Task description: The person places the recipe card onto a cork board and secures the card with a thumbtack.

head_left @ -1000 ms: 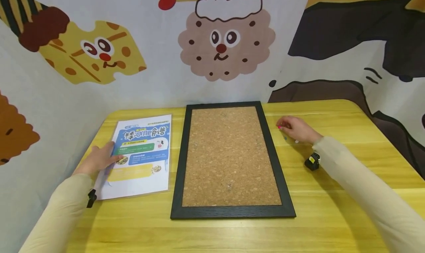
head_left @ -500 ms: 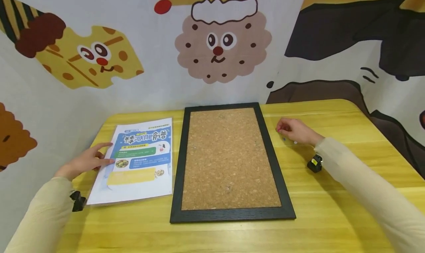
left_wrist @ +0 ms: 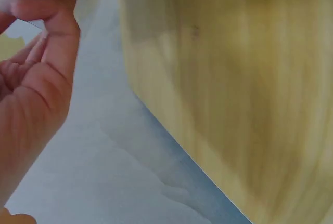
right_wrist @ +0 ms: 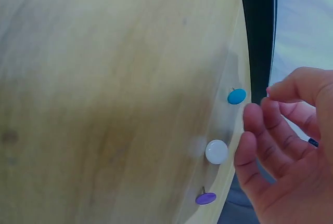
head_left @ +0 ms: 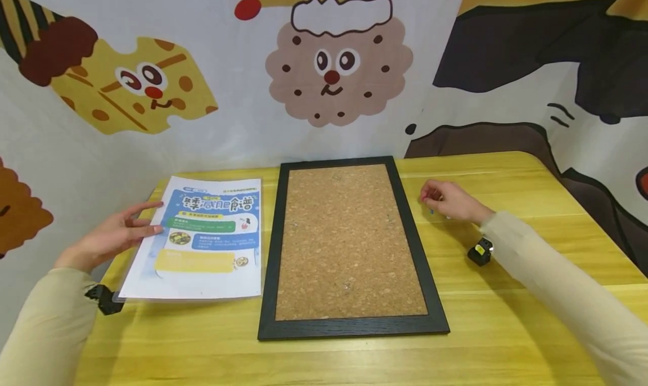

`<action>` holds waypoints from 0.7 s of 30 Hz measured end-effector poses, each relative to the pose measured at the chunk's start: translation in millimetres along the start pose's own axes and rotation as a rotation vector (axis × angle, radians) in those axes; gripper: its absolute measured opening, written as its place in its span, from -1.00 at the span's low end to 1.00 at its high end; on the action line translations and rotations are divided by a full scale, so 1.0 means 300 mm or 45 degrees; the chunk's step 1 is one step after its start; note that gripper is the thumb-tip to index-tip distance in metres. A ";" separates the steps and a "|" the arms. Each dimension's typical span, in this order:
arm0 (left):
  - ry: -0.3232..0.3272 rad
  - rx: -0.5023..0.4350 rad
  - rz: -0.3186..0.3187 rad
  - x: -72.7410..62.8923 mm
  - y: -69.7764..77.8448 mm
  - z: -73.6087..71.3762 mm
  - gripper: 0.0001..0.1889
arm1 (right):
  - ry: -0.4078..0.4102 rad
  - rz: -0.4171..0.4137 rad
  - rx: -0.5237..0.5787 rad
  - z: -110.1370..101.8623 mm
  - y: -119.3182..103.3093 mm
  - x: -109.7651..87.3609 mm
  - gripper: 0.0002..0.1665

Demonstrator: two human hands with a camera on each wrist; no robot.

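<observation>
The left hand (head_left: 112, 234) pinches the printed sheet (head_left: 199, 242), its left side shifted outward since half a second ago, while the right hand (head_left: 452, 200) pinches a pink pin (right_wrist: 268, 92) mostly hidden by fingertips.

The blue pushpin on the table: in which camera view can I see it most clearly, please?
The right wrist view: the blue pushpin appears larger there, its round head unobstructed. The head view shows only a tiny blue speck by the right hand; the left wrist view does not show it.
</observation>
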State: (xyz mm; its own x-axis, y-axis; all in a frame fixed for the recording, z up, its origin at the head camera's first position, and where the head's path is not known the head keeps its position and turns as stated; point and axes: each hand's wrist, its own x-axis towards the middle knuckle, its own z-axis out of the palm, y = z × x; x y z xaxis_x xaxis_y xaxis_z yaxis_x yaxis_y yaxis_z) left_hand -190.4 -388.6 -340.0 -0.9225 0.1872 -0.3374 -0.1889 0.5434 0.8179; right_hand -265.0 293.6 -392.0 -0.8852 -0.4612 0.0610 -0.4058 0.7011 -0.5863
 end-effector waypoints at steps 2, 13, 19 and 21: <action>0.001 -0.100 0.040 -0.003 0.016 -0.007 -0.22 | 0.018 -0.009 -0.011 -0.003 -0.006 -0.003 -0.95; -0.034 -0.360 0.171 -0.007 0.182 -0.023 -0.33 | 0.108 -0.076 -0.048 -0.015 -0.044 0.003 -0.85; 0.075 -0.215 0.146 -0.023 0.282 -0.023 -0.41 | 0.133 -0.132 -0.025 -0.022 -0.072 0.004 -0.86; 0.103 -0.223 0.156 -0.028 0.311 -0.025 -0.43 | 0.131 -0.125 -0.005 -0.026 -0.079 0.000 -0.86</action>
State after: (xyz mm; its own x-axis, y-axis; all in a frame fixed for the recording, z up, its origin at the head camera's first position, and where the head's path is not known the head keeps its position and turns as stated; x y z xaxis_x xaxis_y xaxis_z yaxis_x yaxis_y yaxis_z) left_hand -202.8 -345.5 -257.5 -0.9648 0.1735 -0.1978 -0.1225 0.3689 0.9214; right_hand -257.1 281.2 -371.9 -0.8599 -0.4696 0.2002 -0.4920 0.6576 -0.5705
